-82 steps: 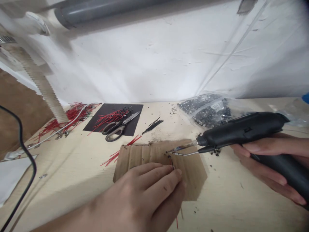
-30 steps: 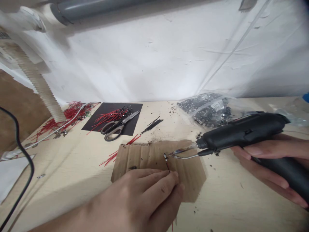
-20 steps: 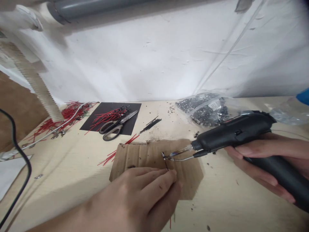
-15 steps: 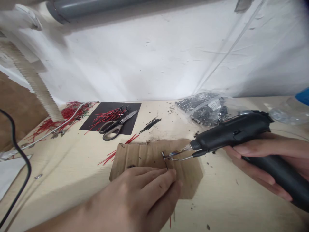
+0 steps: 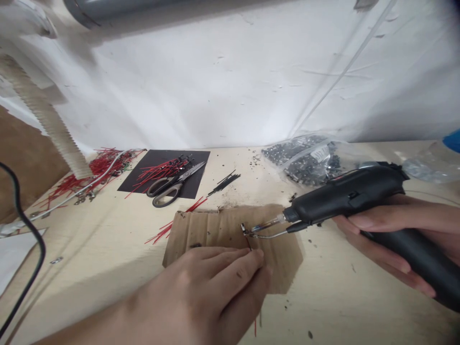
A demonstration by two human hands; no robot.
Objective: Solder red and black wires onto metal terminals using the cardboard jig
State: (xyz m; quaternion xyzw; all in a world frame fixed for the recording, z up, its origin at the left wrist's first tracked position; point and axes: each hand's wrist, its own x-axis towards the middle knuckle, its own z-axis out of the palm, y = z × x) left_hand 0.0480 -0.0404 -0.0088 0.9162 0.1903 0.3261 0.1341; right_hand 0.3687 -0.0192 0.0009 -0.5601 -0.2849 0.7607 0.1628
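Note:
My left hand [image 5: 230, 282] rests over the brown cardboard [image 5: 194, 227], its fingers pressed together on a thin black wire [image 5: 248, 243]. A small black and silver component [image 5: 244, 229] sits at the wire's far end. Red wire ends stick out below the hand. In my right hand [image 5: 395, 230] is a black soldering tool [image 5: 345, 194], gripped by its handle. Its metal tip and a thin curved feed tube meet beside the component, over the cardboard.
Scissors [image 5: 165, 194] and red wires lie on a black sheet [image 5: 134, 175]. Black wires [image 5: 224, 183] are right of it. A bag of small parts [image 5: 305, 158] and a blue-capped bottle [image 5: 431, 165] stand behind the tool. A black cable [image 5: 41, 239] runs at the left.
The view has shifted very slightly. Both hands, the tool and the component keep nearly the same places.

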